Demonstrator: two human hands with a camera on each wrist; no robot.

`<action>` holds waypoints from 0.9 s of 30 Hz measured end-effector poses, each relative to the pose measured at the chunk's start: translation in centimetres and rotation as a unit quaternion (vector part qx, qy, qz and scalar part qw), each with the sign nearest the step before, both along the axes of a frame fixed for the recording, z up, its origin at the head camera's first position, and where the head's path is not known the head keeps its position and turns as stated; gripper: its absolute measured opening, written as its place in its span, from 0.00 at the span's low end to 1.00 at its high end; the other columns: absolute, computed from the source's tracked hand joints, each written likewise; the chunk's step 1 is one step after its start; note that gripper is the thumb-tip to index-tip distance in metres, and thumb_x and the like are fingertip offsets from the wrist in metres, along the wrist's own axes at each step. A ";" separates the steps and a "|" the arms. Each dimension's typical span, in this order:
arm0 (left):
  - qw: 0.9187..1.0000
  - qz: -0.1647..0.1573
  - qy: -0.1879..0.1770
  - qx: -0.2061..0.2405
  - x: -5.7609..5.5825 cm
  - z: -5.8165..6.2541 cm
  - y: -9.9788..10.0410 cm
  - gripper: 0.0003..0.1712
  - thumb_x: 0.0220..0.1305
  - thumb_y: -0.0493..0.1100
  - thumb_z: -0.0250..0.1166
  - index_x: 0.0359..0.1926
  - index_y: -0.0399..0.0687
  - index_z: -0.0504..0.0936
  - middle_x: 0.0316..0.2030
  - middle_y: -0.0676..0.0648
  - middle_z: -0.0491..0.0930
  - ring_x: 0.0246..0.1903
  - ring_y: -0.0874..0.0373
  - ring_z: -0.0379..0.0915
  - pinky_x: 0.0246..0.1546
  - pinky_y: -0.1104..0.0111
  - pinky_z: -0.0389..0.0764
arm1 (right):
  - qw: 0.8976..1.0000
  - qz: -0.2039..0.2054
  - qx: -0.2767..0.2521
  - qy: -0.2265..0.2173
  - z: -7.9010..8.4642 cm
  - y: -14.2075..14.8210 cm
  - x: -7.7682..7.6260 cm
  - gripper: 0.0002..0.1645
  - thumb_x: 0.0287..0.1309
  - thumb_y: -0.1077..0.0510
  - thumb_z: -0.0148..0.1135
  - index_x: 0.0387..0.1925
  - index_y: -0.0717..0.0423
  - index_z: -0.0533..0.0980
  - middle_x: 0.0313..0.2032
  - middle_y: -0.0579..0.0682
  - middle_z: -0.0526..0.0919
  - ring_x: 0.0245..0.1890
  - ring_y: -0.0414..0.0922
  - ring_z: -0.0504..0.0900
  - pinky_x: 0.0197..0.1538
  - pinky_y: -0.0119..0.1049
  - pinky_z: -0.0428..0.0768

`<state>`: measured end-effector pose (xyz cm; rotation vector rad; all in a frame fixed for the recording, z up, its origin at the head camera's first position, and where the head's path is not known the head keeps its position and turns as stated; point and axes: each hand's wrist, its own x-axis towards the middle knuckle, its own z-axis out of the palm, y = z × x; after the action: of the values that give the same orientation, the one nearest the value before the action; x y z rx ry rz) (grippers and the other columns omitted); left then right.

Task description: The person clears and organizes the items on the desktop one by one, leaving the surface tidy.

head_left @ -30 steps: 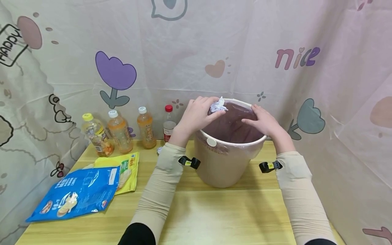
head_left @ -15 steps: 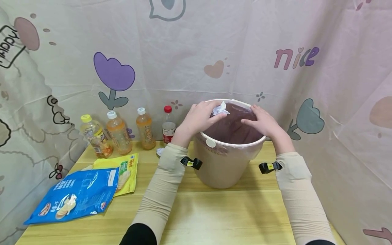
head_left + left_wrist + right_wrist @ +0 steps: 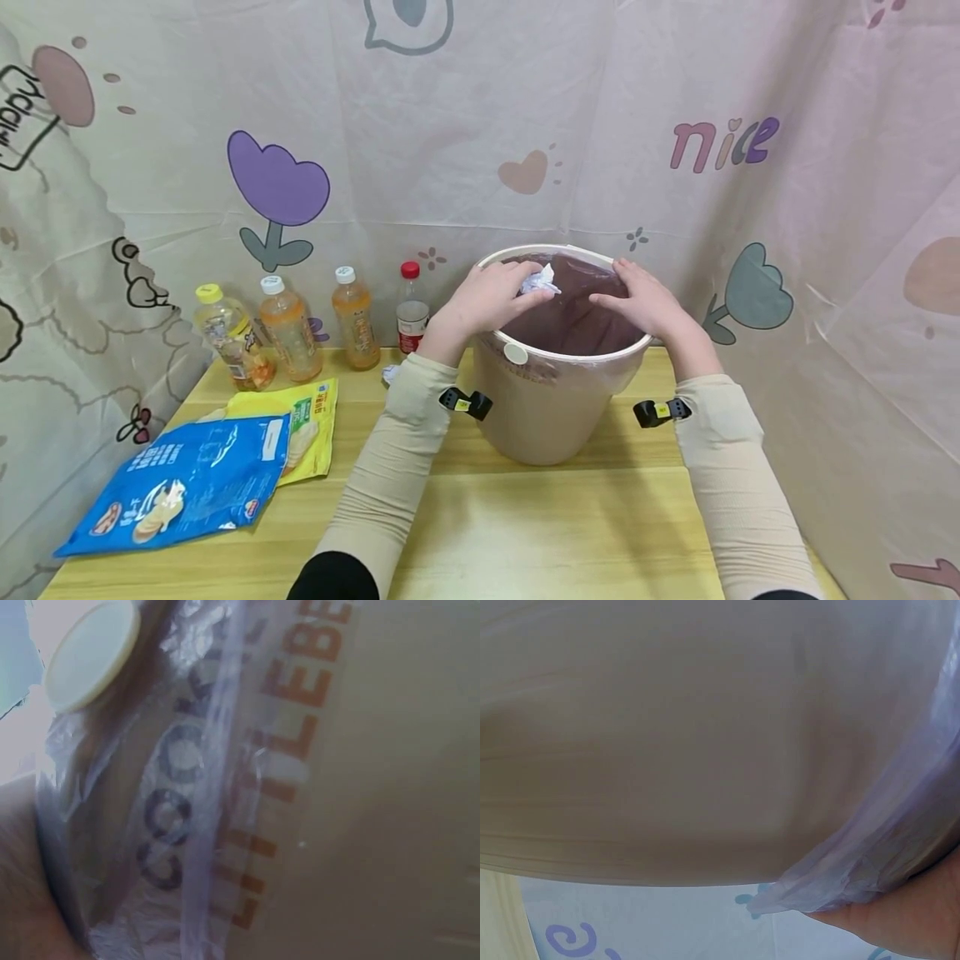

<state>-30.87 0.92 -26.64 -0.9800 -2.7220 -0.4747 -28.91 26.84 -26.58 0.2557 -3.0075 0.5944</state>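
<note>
A beige trash can point(image 3: 547, 417) with a white rim and a clear plastic liner stands on the table. Over the left part of its mouth, my left hand point(image 3: 483, 300) pinches a crumpled white paper ball point(image 3: 540, 281) between thumb and fingers. My right hand point(image 3: 648, 300) holds the rim on the right side, its thumb pointing into the mouth. The left wrist view shows the lettered wall under the liner point(image 3: 202, 787) and a round tab point(image 3: 94, 656). In the right wrist view, the folded liner edge point(image 3: 855, 870) lies against my right hand.
Left on the wooden table point(image 3: 525, 533) lie a blue snack bag point(image 3: 180, 483) and a yellow one point(image 3: 318, 425). Several drink bottles, among them a red-capped bottle point(image 3: 412, 308), stand at the back. Another paper ball point(image 3: 389, 375) is partly hidden by my left sleeve. A printed curtain point(image 3: 420, 142) hangs behind.
My left hand has come down a little with the paper ball, and more of the rim behind it shows. My right hand stays where it was.
</note>
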 end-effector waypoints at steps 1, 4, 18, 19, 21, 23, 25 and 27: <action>1.000 0.001 -0.002 -0.002 0.0 0.0 0.0 0.33 0.70 0.67 0.47 0.67 0.56 0.69 0.61 0.52 0.77 0.64 0.55 0.70 0.68 0.50 0.63 | 1.000 0.000 0.000 0.000 0.0 0.0 0.0 0.52 0.65 0.37 0.52 0.74 0.66 0.47 0.75 0.67 0.45 0.76 0.63 0.43 0.75 0.59 0.44; 1.000 0.004 -0.009 -0.007 0.0 0.0 0.0 0.33 0.70 0.67 0.47 0.68 0.57 0.68 0.63 0.52 0.75 0.65 0.55 0.68 0.68 0.49 0.61 | 1.000 0.001 0.000 0.000 0.0 0.0 0.0 0.52 0.65 0.37 0.52 0.74 0.66 0.47 0.75 0.66 0.45 0.76 0.63 0.43 0.76 0.59 0.44; 1.000 0.006 -0.009 -0.014 0.2 0.0 0.0 0.33 0.71 0.66 0.46 0.70 0.60 0.65 0.65 0.52 0.73 0.66 0.56 0.67 0.70 0.50 0.59 | 1.000 0.000 0.002 -0.003 -0.1 -0.1 0.1 0.52 0.65 0.37 0.52 0.74 0.66 0.47 0.75 0.66 0.45 0.76 0.63 0.43 0.75 0.60 0.44; 1.000 0.006 -0.009 -0.013 0.2 -0.1 0.0 0.32 0.71 0.66 0.46 0.70 0.60 0.65 0.65 0.52 0.73 0.67 0.56 0.67 0.70 0.50 0.59 | 1.000 -0.001 0.000 -0.003 -0.1 -0.1 0.1 0.52 0.65 0.37 0.53 0.74 0.66 0.47 0.75 0.66 0.45 0.76 0.63 0.43 0.75 0.60 0.44; 1.000 0.005 -0.009 -0.012 0.2 -0.1 -0.1 0.33 0.71 0.66 0.46 0.70 0.60 0.64 0.65 0.52 0.72 0.67 0.56 0.66 0.70 0.50 0.59 | 1.000 -0.002 -0.003 0.000 -0.1 0.0 0.1 0.51 0.65 0.38 0.53 0.74 0.65 0.48 0.75 0.66 0.45 0.76 0.63 0.43 0.75 0.60 0.45; 1.000 0.004 -0.010 -0.008 0.2 -0.1 -0.1 0.33 0.71 0.66 0.47 0.70 0.59 0.64 0.65 0.52 0.73 0.67 0.56 0.67 0.70 0.50 0.59 | 1.000 -0.003 -0.004 0.000 -0.1 0.0 0.1 0.51 0.65 0.38 0.53 0.74 0.66 0.48 0.75 0.66 0.45 0.76 0.63 0.43 0.75 0.61 0.45; 1.000 0.002 -0.009 -0.003 0.2 -0.1 -0.1 0.33 0.71 0.66 0.47 0.70 0.59 0.65 0.64 0.52 0.74 0.66 0.56 0.67 0.70 0.50 0.59 | 1.000 -0.004 -0.003 -0.001 -0.1 0.0 0.0 0.51 0.65 0.38 0.52 0.74 0.65 0.48 0.75 0.66 0.45 0.76 0.63 0.43 0.75 0.60 0.45; 1.000 -0.002 -0.006 0.013 0.1 -0.1 -0.1 0.33 0.70 0.65 0.49 0.69 0.57 0.66 0.63 0.51 0.75 0.65 0.56 0.69 0.70 0.52 0.61 | 1.000 -0.002 -0.001 -0.002 -0.1 0.0 0.0 0.51 0.65 0.38 0.52 0.74 0.66 0.47 0.75 0.66 0.45 0.76 0.63 0.43 0.75 0.60 0.45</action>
<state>-30.77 0.83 -26.75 -0.9794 -2.7167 -0.5172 -28.88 26.87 -26.64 0.2485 -3.0108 0.5983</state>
